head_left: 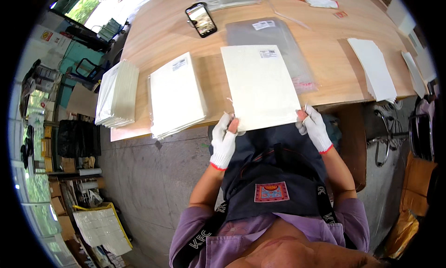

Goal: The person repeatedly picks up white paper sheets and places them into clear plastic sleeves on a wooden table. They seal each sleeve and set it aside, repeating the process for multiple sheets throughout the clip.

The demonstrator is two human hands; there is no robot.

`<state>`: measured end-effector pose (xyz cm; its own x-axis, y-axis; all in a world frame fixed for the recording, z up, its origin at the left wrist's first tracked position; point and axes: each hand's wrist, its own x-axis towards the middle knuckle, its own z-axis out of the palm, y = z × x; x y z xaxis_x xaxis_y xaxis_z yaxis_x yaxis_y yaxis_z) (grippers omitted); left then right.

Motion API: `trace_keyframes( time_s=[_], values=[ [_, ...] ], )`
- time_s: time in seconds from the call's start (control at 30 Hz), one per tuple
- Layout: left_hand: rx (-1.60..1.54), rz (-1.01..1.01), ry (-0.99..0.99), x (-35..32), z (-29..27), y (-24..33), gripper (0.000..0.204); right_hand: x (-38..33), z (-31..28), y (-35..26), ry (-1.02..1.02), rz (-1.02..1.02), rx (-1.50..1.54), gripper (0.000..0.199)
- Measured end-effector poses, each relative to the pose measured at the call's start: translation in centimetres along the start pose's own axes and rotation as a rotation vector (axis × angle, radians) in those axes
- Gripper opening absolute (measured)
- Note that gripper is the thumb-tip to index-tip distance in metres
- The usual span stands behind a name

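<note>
Both hands gloved, white knit w/ red cuffs, bare thumb tips showing. L hand point(225, 140) at lower L corner of a cream, flat, rectangular pack point(260, 89); R hand point(316, 129) at its lower R corner. Each hand part-closed, thumb & fingers pinching the edge; some fingertips hidden, so can't tell exact grip underneath. Pack lies btwn & just beyond the hands, face up, lower edge past near edge of the light wood-grain worktop point(334, 73); can't tell if its far end is lifted. Small white printed label point(268, 53) nr its top R corner.

Pack partly covers a pile of clear plastic bags point(290, 45) behind it. L of pack: low stack of cream, film-wrapped packs point(176, 96), then a taller stack of similar wrapped packs point(116, 94), both well apart from L hand. Black smartphone point(201, 19) further back, screen lit. Well off to R of R hand: fanned pile of white rectangular sheets point(371, 68) nr worktop edge.
</note>
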<state>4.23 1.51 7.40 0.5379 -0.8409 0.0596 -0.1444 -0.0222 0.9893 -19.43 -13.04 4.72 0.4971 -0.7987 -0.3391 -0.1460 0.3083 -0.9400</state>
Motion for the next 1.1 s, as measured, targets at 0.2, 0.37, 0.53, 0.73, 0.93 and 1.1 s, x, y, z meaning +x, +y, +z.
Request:
trace_keyframes(
  time_s=[0.2, 0.37, 0.53, 0.73, 0.93, 1.1],
  values=[
    [0.179, 0.244, 0.357, -1.6, -9.4, 1.4, 0.029, 2.7, 9.6, -2.8, -0.321, -0.082, 0.127, 0.015],
    [0.264, 0.180, 0.524, 0.6, -19.1, 1.6, 0.030, 5.0, 19.3, -6.6, -0.449, -0.218, -0.250, 0.023],
    [0.469, -0.017, 0.484, 1.3, -21.2, -3.6, 0.036, 5.0, 21.1, -7.6, -0.447, -0.209, -0.723, 0.030],
    [0.015, 0.150, 0.720, 1.3, -21.1, -6.2, 0.039, 3.5, 11.8, -5.6, -0.305, -0.230, -0.185, 0.024],
    [0.378, 0.740, 0.815, -1.2, -19.7, -7.3, 0.046, 0.7, -8.3, -3.8, 0.531, -0.247, 0.021, 0.029],
    [0.628, 0.749, 0.581, -0.7, -13.3, -1.4, 0.036, -1.4, -23.6, -1.7, 0.991, -0.267, 0.240, 0.014]
  ],
)
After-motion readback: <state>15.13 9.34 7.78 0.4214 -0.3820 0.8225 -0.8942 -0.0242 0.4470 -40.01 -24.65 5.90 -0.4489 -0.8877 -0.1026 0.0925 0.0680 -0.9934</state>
